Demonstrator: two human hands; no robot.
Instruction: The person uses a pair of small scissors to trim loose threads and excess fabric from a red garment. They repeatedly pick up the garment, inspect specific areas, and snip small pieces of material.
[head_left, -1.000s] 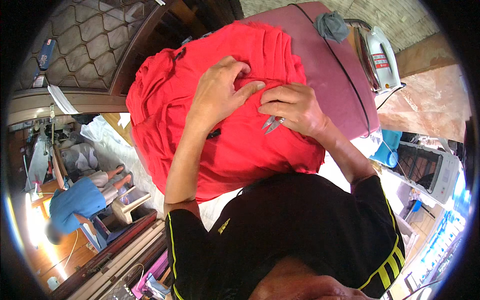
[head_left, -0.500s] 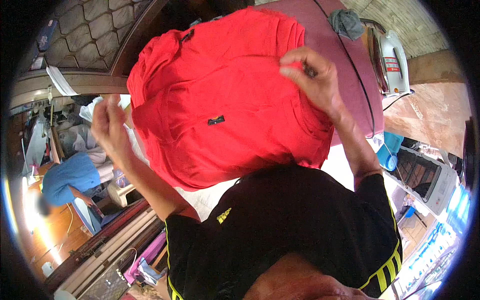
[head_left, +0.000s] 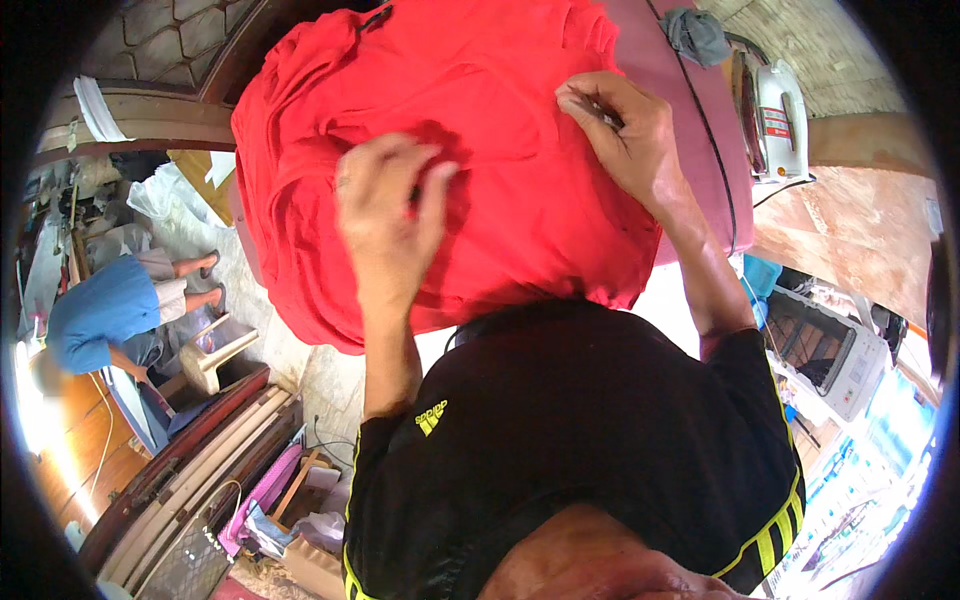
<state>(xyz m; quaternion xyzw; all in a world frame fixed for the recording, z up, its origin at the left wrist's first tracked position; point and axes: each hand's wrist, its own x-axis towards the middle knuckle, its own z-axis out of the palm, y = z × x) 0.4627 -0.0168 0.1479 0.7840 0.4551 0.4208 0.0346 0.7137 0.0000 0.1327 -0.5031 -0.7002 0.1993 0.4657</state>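
While the left hand [head_left: 385, 205] pinches a fold at the middle of the crumpled bright red cloth garment [head_left: 470, 160], the right hand [head_left: 625, 135] grips its right part; it drapes over the pink padded board [head_left: 690, 110], whose far-right edge carries a white iron [head_left: 775, 115] with a small red label.

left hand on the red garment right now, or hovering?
Touching. The head view shows the left hand lying on the red garment, its fingertips pressed into the cloth with no gap. The right hand also pinches the cloth near its upper edge.
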